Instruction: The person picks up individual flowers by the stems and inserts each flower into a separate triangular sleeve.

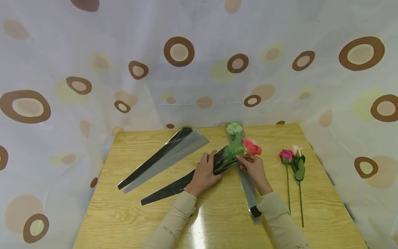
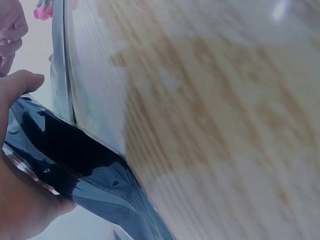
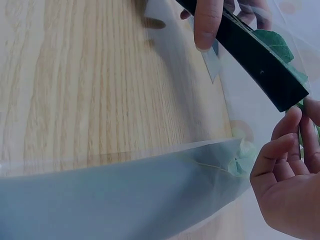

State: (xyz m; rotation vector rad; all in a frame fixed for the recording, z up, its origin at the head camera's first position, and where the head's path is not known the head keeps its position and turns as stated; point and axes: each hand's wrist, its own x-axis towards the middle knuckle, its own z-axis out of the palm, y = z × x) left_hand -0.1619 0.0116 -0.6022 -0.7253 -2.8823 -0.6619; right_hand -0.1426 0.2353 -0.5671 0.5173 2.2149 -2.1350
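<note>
The left hand [image 1: 203, 173] grips a black flower sleeve [image 1: 174, 186], held slantwise above the bench [image 1: 112, 218]; the right hand [image 1: 254, 170] pinches the greenery of a coral-pink rose [image 1: 252, 146] at the sleeve's mouth, its bloom outside; beyond lies a mint-green rose [image 1: 234, 128] in another sleeve [image 1: 248, 188]; a magenta rose [image 1: 286, 156] and a pale peach rose [image 1: 296, 151] lie to the right.

The left hand [image 1: 203, 173] grips a black wrapper [image 1: 169, 189] — a pink rose [image 1: 252, 146] and its leaves stick out of the wide end, where the right hand [image 1: 253, 169] pinches. A pale green rose [image 1: 234, 128] lies in a grey wrapper [image 1: 247, 186] behind. Two flat wrappers [image 1: 168, 162] overlap on the wooden table [image 1: 109, 207] at left — a magenta rose [image 1: 286, 156] and pale pink rose [image 1: 296, 150] lie at right.
</note>
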